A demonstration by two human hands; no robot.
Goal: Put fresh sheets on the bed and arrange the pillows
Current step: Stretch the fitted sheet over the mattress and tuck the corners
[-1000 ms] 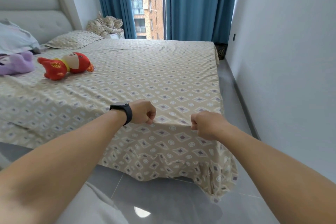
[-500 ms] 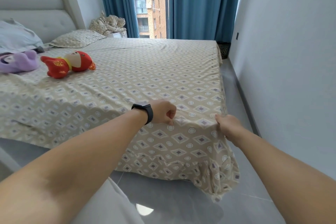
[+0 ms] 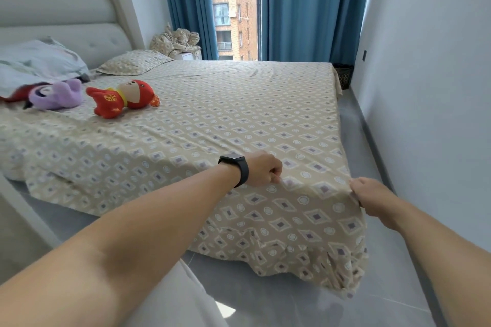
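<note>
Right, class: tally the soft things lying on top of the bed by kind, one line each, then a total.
Plush toys: 2 — red plush toy, purple plush toy
Patterned pillows: 1 — patterned pillow
Pale blue bedding piles: 1 — pale blue bedding
Total: 4

The middle and far side of the bed [image 3: 239, 114] lie flat and open. Near the headboard edge a red plush toy [image 3: 123, 98], a purple plush toy [image 3: 57, 95] and a patterned pillow [image 3: 132, 62] stand in the way. Beside the foot edge, a narrow floor strip [image 3: 356, 146] runs along the wall [image 3: 425, 87]; a dark basket [image 3: 344, 75], possibly wicker, closes its far end.
</note>
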